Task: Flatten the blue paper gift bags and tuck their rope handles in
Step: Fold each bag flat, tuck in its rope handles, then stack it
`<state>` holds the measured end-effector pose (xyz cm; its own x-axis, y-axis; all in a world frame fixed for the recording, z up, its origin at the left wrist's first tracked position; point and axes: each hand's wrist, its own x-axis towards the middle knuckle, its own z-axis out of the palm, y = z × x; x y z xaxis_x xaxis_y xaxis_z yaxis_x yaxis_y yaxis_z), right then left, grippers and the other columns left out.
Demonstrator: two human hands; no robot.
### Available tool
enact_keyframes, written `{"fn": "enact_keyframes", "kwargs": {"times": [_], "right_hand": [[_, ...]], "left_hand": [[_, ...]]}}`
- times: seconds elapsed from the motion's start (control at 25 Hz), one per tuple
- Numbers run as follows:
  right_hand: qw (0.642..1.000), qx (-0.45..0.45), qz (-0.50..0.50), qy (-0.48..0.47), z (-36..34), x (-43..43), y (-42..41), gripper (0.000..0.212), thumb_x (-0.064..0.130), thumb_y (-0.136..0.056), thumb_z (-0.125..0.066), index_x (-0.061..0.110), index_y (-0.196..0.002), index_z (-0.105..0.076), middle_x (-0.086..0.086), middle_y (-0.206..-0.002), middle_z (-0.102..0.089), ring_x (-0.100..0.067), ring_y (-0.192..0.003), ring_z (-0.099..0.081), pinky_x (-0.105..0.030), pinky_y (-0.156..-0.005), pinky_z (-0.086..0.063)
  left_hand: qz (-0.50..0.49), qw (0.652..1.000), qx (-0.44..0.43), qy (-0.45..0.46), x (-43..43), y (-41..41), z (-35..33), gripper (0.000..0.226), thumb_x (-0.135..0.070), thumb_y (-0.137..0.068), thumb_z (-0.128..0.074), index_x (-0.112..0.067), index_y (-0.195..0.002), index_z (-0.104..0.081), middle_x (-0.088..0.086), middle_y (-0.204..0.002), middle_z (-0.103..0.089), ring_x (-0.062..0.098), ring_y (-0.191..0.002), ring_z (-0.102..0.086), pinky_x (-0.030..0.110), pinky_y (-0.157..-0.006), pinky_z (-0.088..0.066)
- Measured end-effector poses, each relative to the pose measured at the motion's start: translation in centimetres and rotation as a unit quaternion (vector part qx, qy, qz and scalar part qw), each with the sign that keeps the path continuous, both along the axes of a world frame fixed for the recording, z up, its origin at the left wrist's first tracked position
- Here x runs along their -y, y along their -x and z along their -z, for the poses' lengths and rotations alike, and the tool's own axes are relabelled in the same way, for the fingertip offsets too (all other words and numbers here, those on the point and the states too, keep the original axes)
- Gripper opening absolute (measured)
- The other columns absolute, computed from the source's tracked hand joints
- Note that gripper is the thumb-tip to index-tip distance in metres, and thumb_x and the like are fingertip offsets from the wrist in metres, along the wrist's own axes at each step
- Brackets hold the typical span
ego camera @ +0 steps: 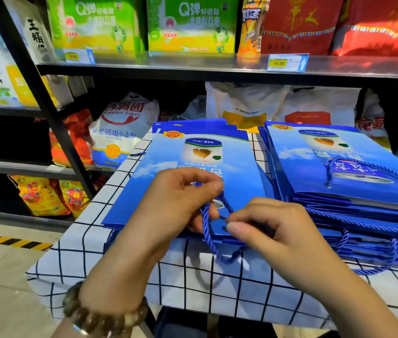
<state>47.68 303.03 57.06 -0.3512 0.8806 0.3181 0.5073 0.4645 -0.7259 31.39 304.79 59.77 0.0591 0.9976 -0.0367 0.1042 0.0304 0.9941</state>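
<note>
A flat blue paper gift bag (168, 164) lies on top of a small pile on the checked cloth, its opening toward me. My left hand (176, 203) pinches the bag's blue rope handle (208, 230) near its top, fingers curled round it. My right hand (268, 228) pinches the same rope where it meets the bag's edge. A loop of the rope hangs over the near edge. To the right a taller stack of blue bags (353, 191) sits with a rope handle (373, 170) lying on its top bag and others dangling at the front.
A table under a white cloth with a dark grid (110, 259) carries both piles. Black shelves (193, 69) behind hold green boxes, red gift bags, flour and rice sacks. The tiled floor with a yellow-black stripe (10, 240) lies to the left.
</note>
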Motion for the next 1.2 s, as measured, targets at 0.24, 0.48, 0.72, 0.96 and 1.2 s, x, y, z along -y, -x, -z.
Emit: {"fn": "enact_keyframes", "kwargs": {"times": [0.24, 0.48, 0.72, 0.96, 1.2], "right_hand": [[0.994, 0.079, -0.06, 0.033, -0.4, 0.8, 1.5, 0.024, 0.063, -0.063, -0.055, 0.04, -0.057, -0.054, 0.017, -0.071, -0.056, -0.005, -0.064, -0.051, -0.015, -0.056, -0.036], [0.968, -0.219, 0.023, 0.122, -2.8, -1.0, 2.6, 0.024, 0.014, -0.079, -0.067, 0.015, -0.055, -0.061, -0.001, -0.049, -0.06, -0.006, -0.042, -0.049, -0.011, -0.044, -0.038], [0.946, -0.272, 0.054, 0.167, -3.8, -4.2, 4.6, 0.022, 0.015, -0.086, -0.057, 0.012, -0.064, -0.061, 0.003, -0.048, -0.061, -0.006, -0.038, -0.048, -0.013, -0.038, -0.034], [0.969, -0.157, 0.013, 0.19, -3.8, -4.0, 5.1, 0.019, 0.027, -0.081, -0.063, 0.015, -0.067, -0.066, 0.003, -0.052, -0.061, -0.007, -0.041, -0.046, -0.015, -0.038, -0.035], [0.977, -0.037, -0.062, 0.203, -2.7, -3.0, 6.2, 0.016, 0.021, -0.074, -0.072, 0.018, -0.06, -0.064, 0.008, -0.049, -0.052, -0.007, -0.048, -0.044, -0.017, -0.049, -0.036]], "left_hand": [[0.0, 0.999, 0.049, -0.019, -0.8, -0.3, -0.5, 0.003, -0.012, -0.085, -0.06, -0.014, -0.085, -0.063, 0.003, -0.047, -0.06, 0.009, -0.03, -0.041, 0.014, -0.036, -0.035], [-0.028, 0.996, 0.078, -0.026, 0.0, 1.6, -0.1, 0.021, -0.03, -0.091, -0.043, -0.021, -0.092, -0.063, 0.005, -0.062, -0.07, 0.013, -0.047, -0.061, 0.017, -0.048, -0.045], [0.042, 0.999, -0.02, -0.029, 1.0, 3.2, 0.3, 0.009, -0.009, -0.078, -0.064, -0.017, -0.076, -0.068, -0.005, -0.063, -0.068, 0.001, -0.057, -0.059, 0.009, -0.054, -0.044], [-0.03, 0.997, -0.063, -0.041, 0.0, 3.7, -0.1, 0.014, -0.003, -0.078, -0.067, -0.008, -0.065, -0.063, -0.001, -0.048, -0.061, 0.006, -0.042, -0.058, 0.013, -0.044, -0.045], [-0.066, 0.994, -0.046, -0.076, -0.7, 4.7, -1.2, 0.015, -0.005, -0.079, -0.066, -0.011, -0.066, -0.06, -0.001, -0.046, -0.062, 0.007, -0.042, -0.06, 0.018, -0.046, -0.048]]}}
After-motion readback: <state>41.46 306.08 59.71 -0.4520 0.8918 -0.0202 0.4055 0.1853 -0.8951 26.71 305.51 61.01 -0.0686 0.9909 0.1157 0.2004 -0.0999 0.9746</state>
